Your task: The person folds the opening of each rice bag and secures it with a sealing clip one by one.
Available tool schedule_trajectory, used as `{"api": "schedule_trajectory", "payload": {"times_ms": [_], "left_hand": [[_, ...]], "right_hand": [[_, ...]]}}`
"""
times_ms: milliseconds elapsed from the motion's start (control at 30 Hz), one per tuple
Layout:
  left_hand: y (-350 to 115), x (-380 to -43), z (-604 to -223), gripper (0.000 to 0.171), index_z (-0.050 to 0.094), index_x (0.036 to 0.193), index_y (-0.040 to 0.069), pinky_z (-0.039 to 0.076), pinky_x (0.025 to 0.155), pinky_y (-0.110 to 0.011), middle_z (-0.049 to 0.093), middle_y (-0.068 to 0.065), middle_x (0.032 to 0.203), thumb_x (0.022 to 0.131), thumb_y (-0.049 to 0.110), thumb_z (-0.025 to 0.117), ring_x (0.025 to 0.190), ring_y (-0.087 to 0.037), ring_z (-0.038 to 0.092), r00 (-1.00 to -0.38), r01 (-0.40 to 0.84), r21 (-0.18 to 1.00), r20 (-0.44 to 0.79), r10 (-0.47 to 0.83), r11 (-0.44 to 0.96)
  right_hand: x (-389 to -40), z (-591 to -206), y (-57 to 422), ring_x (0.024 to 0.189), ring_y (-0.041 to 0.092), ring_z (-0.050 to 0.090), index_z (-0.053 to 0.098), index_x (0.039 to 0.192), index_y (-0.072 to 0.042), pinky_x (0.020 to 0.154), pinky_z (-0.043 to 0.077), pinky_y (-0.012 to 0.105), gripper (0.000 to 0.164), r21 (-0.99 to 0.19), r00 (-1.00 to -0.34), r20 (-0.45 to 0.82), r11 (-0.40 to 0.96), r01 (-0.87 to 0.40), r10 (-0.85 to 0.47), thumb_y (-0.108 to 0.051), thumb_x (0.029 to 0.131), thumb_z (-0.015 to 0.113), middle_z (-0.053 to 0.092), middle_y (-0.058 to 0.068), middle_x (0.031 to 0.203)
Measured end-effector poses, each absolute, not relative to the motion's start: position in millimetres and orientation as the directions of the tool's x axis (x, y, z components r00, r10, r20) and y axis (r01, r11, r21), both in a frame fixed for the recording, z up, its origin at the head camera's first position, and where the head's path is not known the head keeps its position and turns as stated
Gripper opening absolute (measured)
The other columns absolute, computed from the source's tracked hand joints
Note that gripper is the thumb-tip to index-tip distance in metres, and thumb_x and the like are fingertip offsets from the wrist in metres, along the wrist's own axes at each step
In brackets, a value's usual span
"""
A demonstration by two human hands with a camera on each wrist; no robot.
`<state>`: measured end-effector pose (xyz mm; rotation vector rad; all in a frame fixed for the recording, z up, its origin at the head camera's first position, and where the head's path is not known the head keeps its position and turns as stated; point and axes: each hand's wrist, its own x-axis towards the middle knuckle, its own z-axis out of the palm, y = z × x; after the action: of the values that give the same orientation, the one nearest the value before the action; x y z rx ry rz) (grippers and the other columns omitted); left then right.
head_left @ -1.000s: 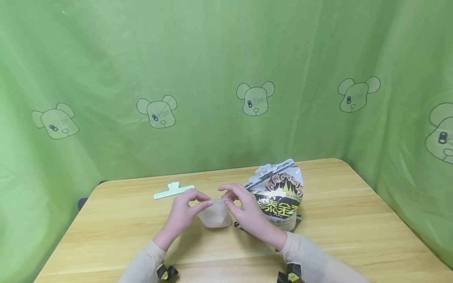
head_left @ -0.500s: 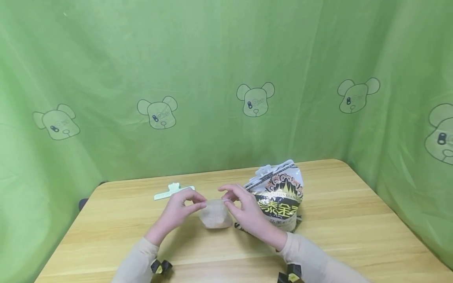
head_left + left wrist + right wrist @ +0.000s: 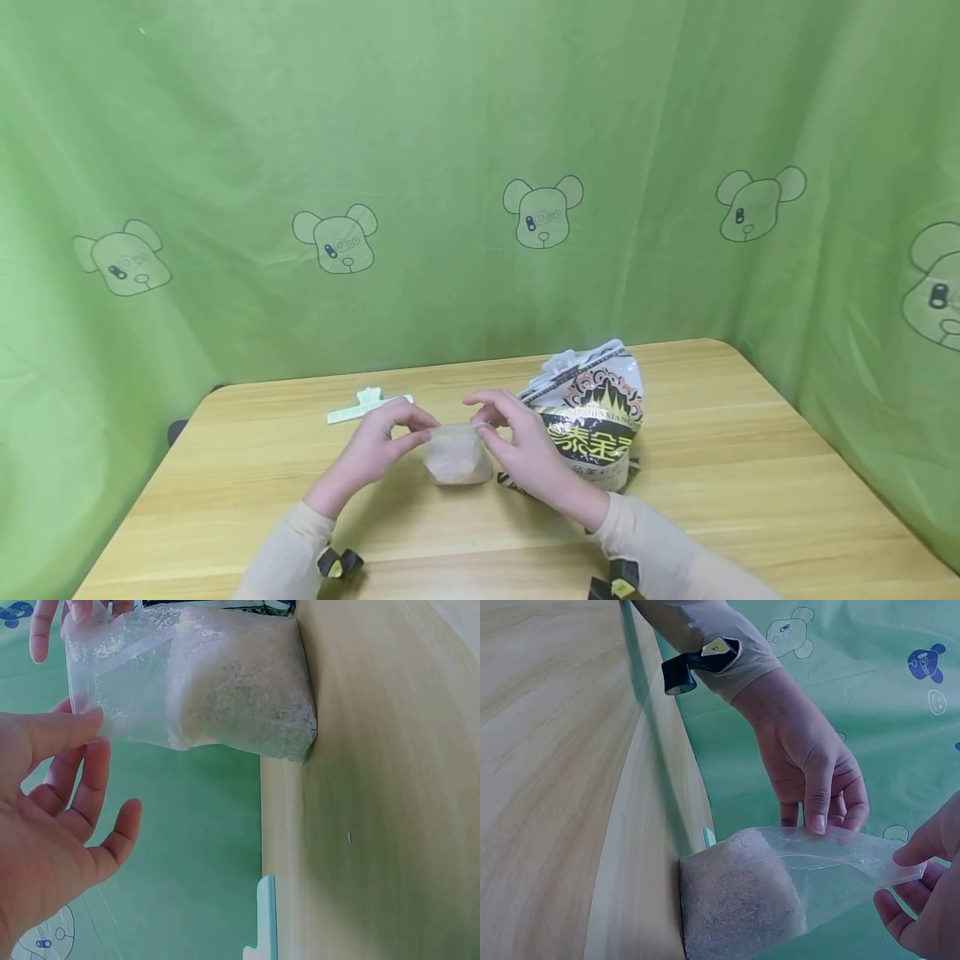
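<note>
A clear plastic bag of rice stands upright on the wooden table between both hands. White grains fill its lower part in the left wrist view, where the rice bag has a slack see-through top. My left hand pinches the left side of that top between thumb and fingers. At the opposite corner, the thumb and fingers of my right hand pinch the bag's upper edge, seen closely at the right hand in the right wrist view.
Behind my left hand lies a mint-green clip. A large printed rice sack, its folded top held by a pale clip, stands just right of my right hand. One loose grain lies on the table. Green curtains surround it.
My left hand has moved a little left along the top of the bag, still near its edge. The right hand has stayed at its corner.
</note>
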<state>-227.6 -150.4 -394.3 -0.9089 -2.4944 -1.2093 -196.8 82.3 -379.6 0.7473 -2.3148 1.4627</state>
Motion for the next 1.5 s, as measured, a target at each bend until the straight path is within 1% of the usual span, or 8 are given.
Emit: {"api": "schedule_trajectory", "payload": {"times_ms": [200, 333, 533, 733, 933, 1100, 1200, 1500], "left_hand": [[-151, -226, -393, 0.016, 0.072, 0.099, 0.01, 0.056, 0.083, -0.029, 0.07, -0.002, 0.091, 0.086, 0.001, 0.069, 0.084, -0.017, 0.066, -0.785, 0.612, 0.643, 0.423, 0.453, 0.46], [-150, -224, -391, 0.016, 0.072, 0.099, 0.012, 0.056, 0.085, -0.029, 0.068, 0.001, 0.09, 0.085, 0.003, 0.07, 0.085, -0.012, 0.064, -0.802, 0.589, 0.655, 0.4, 0.444, 0.474], [-147, -222, -391, 0.014, 0.072, 0.096, 0.015, 0.054, 0.088, -0.031, 0.067, 0.006, 0.087, 0.083, 0.014, 0.075, 0.084, -0.006, 0.061, -0.815, 0.574, 0.66, 0.403, 0.416, 0.485], [-140, -218, -392, 0.015, 0.073, 0.097, 0.018, 0.051, 0.088, -0.032, 0.07, 0.007, 0.091, 0.083, 0.021, 0.076, 0.087, -0.009, 0.062, -0.826, 0.56, 0.678, 0.413, 0.383, 0.476], [-128, -209, -388, 0.015, 0.072, 0.099, 0.015, 0.055, 0.084, -0.038, 0.071, 0.002, 0.095, 0.084, 0.019, 0.075, 0.09, -0.014, 0.064, -0.825, 0.564, 0.696, 0.451, 0.34, 0.445], [-122, -205, -388, 0.016, 0.073, 0.101, 0.016, 0.055, 0.082, -0.035, 0.07, 0.004, 0.095, 0.085, 0.018, 0.073, 0.091, -0.013, 0.063, -0.826, 0.564, 0.695, 0.47, 0.311, 0.447], [-119, -204, -388, 0.015, 0.073, 0.101, 0.018, 0.055, 0.082, -0.034, 0.07, 0.006, 0.095, 0.086, 0.019, 0.073, 0.091, -0.012, 0.063, -0.844, 0.536, 0.707, 0.451, 0.29, 0.461], [-117, -203, -386, 0.013, 0.073, 0.097, 0.018, 0.054, 0.081, -0.03, 0.07, 0.007, 0.093, 0.085, 0.017, 0.074, 0.089, -0.011, 0.063, -0.866, 0.499, 0.72, 0.422, 0.267, 0.482]], "right_hand": [[-196, -379, 82, 0.087, 0.016, 0.065, 0.061, 0.12, -0.009, 0.085, 0.056, 0.029, 0.037, -0.745, -0.818, 0.507, 0.34, -0.574, -0.271, 0.005, 0.086, 0.064, 0.067, 0.005, 0.094], [-196, -379, 82, 0.087, 0.016, 0.065, 0.061, 0.12, -0.009, 0.085, 0.056, 0.029, 0.037, -0.749, -0.822, 0.501, 0.341, -0.568, -0.269, 0.005, 0.086, 0.064, 0.067, 0.005, 0.094], [-197, -380, 83, 0.085, 0.014, 0.065, 0.062, 0.12, -0.011, 0.086, 0.056, 0.03, 0.037, -0.748, -0.824, 0.501, 0.346, -0.566, -0.265, 0.005, 0.086, 0.064, 0.067, 0.003, 0.094], [-199, -382, 83, 0.085, 0.014, 0.065, 0.061, 0.12, -0.007, 0.086, 0.056, 0.029, 0.035, -0.741, -0.816, 0.509, 0.344, -0.577, -0.272, 0.004, 0.087, 0.064, 0.067, 0.002, 0.094], [-198, -382, 83, 0.086, 0.014, 0.065, 0.061, 0.12, -0.008, 0.086, 0.056, 0.029, 0.036, -0.74, -0.815, 0.509, 0.343, -0.578, -0.275, 0.004, 0.087, 0.064, 0.067, 0.002, 0.094], [-198, -382, 83, 0.086, 0.014, 0.065, 0.061, 0.121, -0.011, 0.086, 0.055, 0.029, 0.037, -0.737, -0.812, 0.514, 0.341, -0.584, -0.278, 0.004, 0.087, 0.064, 0.067, 0.002, 0.095], [-199, -383, 83, 0.086, 0.014, 0.065, 0.061, 0.12, -0.013, 0.086, 0.055, 0.029, 0.037, -0.736, -0.811, 0.514, 0.341, -0.584, -0.279, 0.004, 0.087, 0.064, 0.067, 0.002, 0.095], [-198, -382, 83, 0.086, 0.011, 0.064, 0.061, 0.12, -0.013, 0.085, 0.056, 0.029, 0.038, -0.73, -0.806, 0.52, 0.342, -0.591, -0.283, 0.004, 0.086, 0.064, 0.066, 0.001, 0.094]]}}
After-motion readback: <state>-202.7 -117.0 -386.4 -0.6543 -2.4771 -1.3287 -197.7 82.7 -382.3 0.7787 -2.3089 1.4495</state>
